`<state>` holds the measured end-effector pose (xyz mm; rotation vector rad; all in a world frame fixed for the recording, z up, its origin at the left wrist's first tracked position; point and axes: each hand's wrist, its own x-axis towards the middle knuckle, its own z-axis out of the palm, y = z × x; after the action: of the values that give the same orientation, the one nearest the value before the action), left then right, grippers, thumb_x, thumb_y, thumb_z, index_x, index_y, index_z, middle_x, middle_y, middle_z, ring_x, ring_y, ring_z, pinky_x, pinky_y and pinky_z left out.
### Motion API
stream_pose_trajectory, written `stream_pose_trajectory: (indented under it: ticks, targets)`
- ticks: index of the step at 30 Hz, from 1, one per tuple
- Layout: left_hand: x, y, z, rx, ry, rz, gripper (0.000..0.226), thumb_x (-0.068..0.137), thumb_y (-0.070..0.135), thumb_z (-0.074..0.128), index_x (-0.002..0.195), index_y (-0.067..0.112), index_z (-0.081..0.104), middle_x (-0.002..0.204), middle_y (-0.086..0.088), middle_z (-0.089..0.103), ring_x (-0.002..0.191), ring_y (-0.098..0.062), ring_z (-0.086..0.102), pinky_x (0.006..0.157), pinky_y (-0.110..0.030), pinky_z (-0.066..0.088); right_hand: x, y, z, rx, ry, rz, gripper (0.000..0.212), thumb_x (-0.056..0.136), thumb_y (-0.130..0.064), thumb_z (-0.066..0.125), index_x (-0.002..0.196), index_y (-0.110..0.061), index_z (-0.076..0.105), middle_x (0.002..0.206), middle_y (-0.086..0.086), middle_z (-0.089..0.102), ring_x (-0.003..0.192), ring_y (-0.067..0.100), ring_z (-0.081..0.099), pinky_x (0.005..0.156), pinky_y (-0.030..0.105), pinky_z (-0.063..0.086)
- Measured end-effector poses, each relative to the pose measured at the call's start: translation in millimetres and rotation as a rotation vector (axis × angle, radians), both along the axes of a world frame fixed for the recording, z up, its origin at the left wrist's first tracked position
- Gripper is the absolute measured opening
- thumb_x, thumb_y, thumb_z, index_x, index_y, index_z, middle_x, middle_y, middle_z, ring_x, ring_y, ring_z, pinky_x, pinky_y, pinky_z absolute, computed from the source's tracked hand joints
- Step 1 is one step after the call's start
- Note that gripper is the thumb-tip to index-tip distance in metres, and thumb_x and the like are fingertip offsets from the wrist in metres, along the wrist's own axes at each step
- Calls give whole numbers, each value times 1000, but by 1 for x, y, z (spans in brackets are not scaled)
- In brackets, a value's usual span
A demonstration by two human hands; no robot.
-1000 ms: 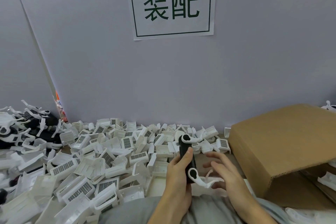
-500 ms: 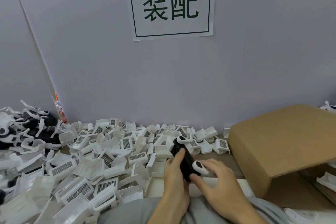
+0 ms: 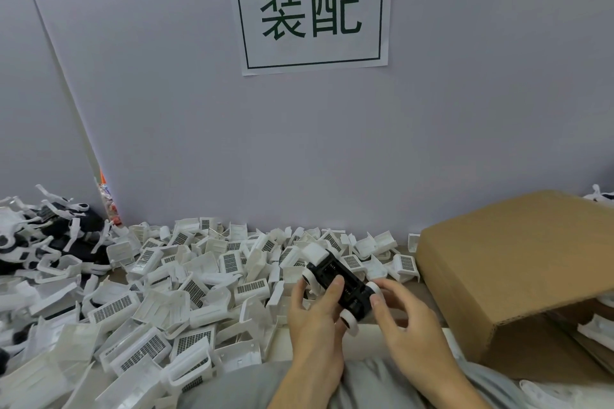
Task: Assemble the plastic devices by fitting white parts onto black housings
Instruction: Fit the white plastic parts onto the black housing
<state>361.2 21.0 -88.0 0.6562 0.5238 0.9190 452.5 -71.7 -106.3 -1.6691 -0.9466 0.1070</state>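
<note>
hands (image 3: 358, 312) gripping black housing (image 3: 342, 285), cardboard box (image 3: 518, 262) just right

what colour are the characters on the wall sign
Dark green on white paper, inside a thin dark green border; the sign shows in the head view.

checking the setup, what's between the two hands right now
In the head view, the black housing with white parts at its ends lies between the left hand and the right hand; both grip it.
</note>
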Motion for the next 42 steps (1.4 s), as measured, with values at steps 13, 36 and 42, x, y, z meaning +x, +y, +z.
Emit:
stream_pose_trajectory:
  ticks: [13, 36, 42]
  targets:
    - [9, 1, -6, 90, 78, 18, 33, 87, 2, 73, 113, 16, 55, 83, -6, 76, 70, -24, 72, 52, -32, 55, -5, -3, 4, -44, -64, 60, 45, 74, -38, 86, 111, -40, 62, 97, -23, 72, 91, -4, 67, 78, 10, 47]
    - [-9, 26, 2, 358, 165, 139, 56, 91, 11, 72, 131, 39, 43, 105, -4, 69, 91, -19, 72, 71, -32, 61, 26, 33, 8, -372, -325, -87, 41, 91, -13, 64, 131, -17, 60, 131, -1, 59, 124, 15, 51, 103, 25, 35]
    - [-7, 23, -2, 407, 154, 159, 49, 92, 7, 69, 107, 49, 49, 98, 6, 72, 89, -9, 71, 78, -33, 62, 60, 74, 12, -628, -398, -114, 50, 100, -31, 43, 149, -23, 37, 152, -2, 43, 141, 22, 36, 112, 51, 33]
